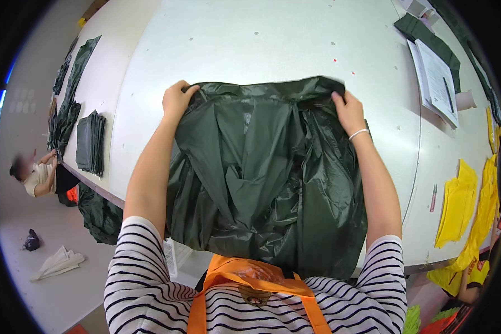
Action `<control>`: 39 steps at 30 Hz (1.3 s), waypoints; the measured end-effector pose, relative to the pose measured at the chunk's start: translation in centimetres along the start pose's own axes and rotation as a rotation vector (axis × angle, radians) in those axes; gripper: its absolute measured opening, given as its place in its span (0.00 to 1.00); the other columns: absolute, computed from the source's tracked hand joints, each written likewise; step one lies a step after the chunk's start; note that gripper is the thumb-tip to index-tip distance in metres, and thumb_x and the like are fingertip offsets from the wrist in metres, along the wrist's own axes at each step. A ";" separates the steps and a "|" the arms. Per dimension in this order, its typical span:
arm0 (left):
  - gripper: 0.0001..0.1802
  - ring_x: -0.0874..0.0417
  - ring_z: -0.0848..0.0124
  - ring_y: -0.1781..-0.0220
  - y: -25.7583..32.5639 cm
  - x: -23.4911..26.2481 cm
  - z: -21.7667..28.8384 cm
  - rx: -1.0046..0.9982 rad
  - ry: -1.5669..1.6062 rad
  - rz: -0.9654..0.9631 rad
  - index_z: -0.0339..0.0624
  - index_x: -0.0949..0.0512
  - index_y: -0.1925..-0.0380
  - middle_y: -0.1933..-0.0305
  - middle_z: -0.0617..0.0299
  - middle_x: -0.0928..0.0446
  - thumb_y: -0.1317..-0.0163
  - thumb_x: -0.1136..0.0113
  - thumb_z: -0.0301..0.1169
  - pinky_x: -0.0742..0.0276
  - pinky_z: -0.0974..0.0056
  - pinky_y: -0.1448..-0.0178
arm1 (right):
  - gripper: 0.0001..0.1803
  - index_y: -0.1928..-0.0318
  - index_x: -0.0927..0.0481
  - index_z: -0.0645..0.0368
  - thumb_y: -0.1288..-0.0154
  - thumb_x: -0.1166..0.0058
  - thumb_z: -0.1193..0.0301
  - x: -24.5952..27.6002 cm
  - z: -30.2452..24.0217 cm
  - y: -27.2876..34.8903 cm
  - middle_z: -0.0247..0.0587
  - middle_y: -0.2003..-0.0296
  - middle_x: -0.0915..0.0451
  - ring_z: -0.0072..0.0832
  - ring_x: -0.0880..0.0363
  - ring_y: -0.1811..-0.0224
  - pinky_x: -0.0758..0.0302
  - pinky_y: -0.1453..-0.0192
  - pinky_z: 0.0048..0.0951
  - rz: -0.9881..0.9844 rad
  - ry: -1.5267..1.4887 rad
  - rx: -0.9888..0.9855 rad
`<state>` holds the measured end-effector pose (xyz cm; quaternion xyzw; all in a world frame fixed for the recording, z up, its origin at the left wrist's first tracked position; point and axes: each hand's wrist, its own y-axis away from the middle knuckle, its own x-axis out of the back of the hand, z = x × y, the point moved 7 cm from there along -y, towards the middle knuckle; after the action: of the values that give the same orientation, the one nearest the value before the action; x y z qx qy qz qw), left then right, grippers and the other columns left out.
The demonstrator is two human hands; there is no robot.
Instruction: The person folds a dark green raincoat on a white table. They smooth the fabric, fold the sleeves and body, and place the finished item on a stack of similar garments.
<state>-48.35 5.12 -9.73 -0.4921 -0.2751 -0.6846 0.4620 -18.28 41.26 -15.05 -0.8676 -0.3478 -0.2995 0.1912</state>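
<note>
A large, shiny dark green piece of coated fabric (256,161) is stretched between my hands over the near part of the white table. My left hand (177,101) pinches its far left corner. At its far right corner my right hand (348,113), with a white band at the wrist, is closed on the edge. Between the hands the far edge runs nearly straight. Below it the fabric falls in loose folds toward my orange apron (245,271), its lower part hanging past the table's near edge. What kind of article the fabric makes up, I cannot tell.
On the white table (250,50), a stack of folded dark green pieces (90,143) lies left. Papers with a pen (435,83) lie far right, and yellow fabric (456,203) beside a small pink tool (433,197) nearer. Another person (42,175) works at the left; a yellow-clad person (473,275) is lower right.
</note>
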 end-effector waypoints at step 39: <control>0.34 0.47 0.47 0.28 35.8 1.3 -7.7 -0.316 0.038 -0.120 0.49 0.30 0.41 0.29 0.49 0.45 0.47 0.36 0.49 0.53 0.39 0.29 | 0.24 0.47 0.24 0.54 0.41 0.41 0.56 -0.3 -9.9 32.6 0.52 0.42 0.32 0.53 0.40 0.36 0.47 0.32 0.52 0.053 0.501 0.099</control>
<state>-19.37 -16.86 -14.18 -0.5281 -0.1841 -0.7549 0.3425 1.08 13.45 -11.83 -0.7649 -0.2810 -0.4826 0.3212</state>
